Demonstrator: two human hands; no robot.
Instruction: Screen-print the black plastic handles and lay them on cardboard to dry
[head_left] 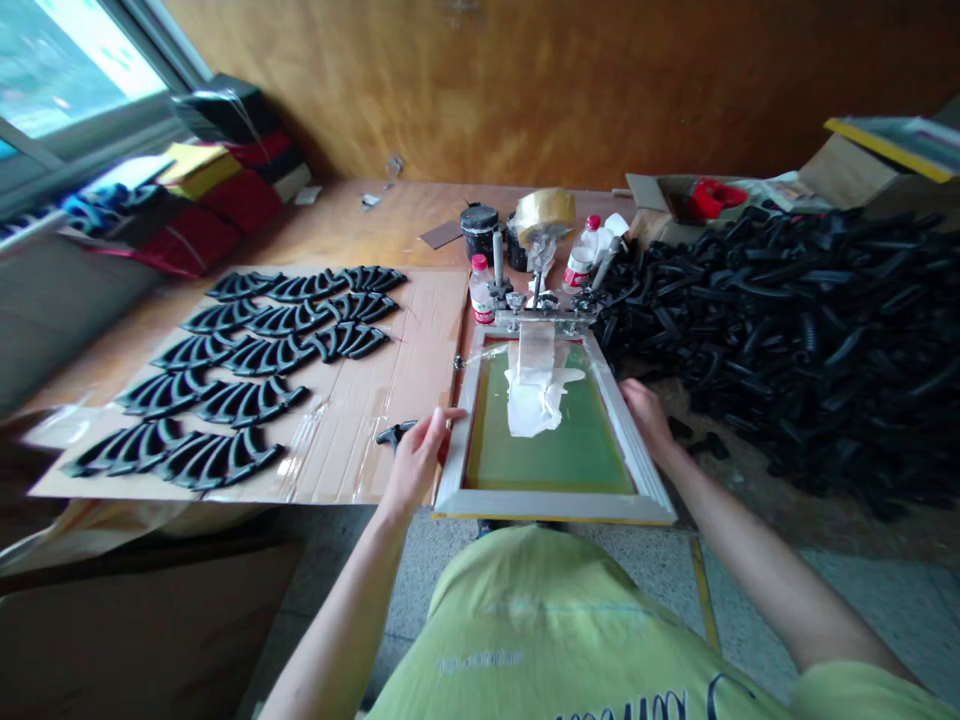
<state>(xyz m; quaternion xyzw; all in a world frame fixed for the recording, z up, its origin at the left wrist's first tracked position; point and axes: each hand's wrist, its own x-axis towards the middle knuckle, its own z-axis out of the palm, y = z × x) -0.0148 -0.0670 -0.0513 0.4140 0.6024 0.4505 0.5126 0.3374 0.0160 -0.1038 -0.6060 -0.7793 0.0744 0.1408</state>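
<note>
Green mesh (570,450) is seen inside the pale grey screen frame (555,506) at the left hand (420,455) and right hand (649,415), and is splashed with white ink (532,410). Rows of black parts (217,460) are laid on brown cardboard (390,380) beyond the left hand; a black heap (787,340) is piled beyond the right hand.

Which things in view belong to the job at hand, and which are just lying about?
Part of the job: left hand; right hand; screen-printing frame; white ink; hinge clamp; black plastic parts on cardboard; heaped black parts.
Probably lying about: roll of packing tape; plastic bottle; cardboard box.
</note>
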